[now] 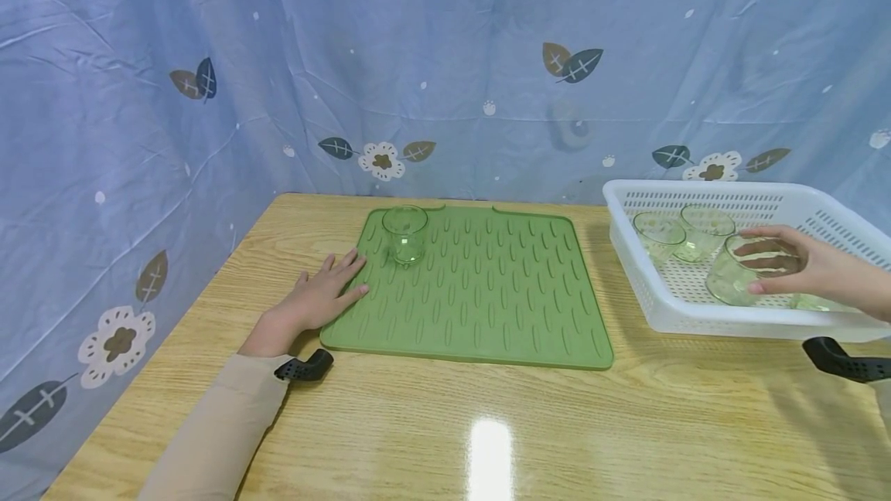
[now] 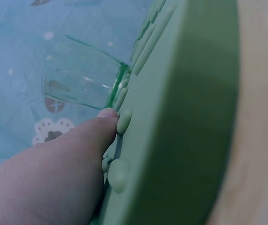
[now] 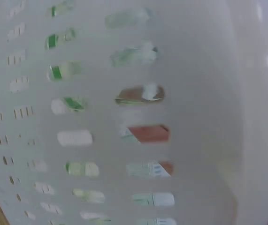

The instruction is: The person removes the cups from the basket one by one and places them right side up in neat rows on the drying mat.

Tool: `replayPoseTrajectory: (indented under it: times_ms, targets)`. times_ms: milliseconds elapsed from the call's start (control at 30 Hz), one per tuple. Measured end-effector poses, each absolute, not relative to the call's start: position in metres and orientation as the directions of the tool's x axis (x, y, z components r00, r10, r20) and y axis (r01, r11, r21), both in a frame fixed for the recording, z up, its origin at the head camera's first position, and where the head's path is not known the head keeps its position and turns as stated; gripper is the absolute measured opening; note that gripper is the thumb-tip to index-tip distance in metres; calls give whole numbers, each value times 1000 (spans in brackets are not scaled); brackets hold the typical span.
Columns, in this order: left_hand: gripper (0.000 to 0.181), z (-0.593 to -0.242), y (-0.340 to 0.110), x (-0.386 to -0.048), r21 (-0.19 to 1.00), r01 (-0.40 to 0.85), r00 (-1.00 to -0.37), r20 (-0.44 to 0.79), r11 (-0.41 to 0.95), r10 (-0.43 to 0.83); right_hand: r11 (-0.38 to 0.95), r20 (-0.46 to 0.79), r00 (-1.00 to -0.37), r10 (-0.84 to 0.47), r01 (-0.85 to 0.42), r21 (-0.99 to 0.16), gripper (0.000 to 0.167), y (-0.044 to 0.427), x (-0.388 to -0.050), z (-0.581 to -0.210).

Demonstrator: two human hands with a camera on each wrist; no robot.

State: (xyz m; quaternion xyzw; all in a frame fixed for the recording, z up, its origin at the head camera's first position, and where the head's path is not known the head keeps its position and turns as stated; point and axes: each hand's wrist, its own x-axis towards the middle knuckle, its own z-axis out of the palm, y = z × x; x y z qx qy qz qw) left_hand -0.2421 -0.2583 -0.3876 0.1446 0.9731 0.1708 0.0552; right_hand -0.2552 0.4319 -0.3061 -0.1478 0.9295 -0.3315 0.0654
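My left hand (image 1: 316, 300) lies flat with spread fingers on the left edge of a green drying mat (image 1: 480, 284). A clear glass (image 1: 406, 242) stands upright on the mat's far left part, just beyond those fingertips; in the left wrist view the same glass (image 2: 84, 75) appears past the thumb. Over at the right, my right hand (image 1: 807, 261) holds another glass (image 1: 727, 281), tilted, inside a white basket (image 1: 668, 315), thumb on the near side and fingers across its rim. The basket wall (image 3: 195, 117) mostly blocks the right wrist view.
Two more glasses, a left one (image 1: 657, 234) and a farther one (image 1: 703, 226), sit in the basket. Part of another glass (image 1: 814, 302) shows beneath the right hand. The wooden table (image 1: 390, 424) extends in front, with a blue patterned curtain (image 1: 459, 60) behind it.
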Motion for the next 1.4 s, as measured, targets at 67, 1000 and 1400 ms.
replayPoseTrajectory:
  times_ms: [67,1000,1400]
  targets:
    - [72,-387,-258,-242,349,261,-953,-58,900,299,725,-20,-946,-323,-234,-648,72,430,-254,-305]
    - [71,-389,-262,-243,336,261,-954,-55,905,295,572,142,-904,-403,-370,-732,71,408,-248,-300]
    - [70,-387,-258,-241,340,267,-952,-50,901,301,442,253,-895,-368,-408,-799,74,398,-244,-299]
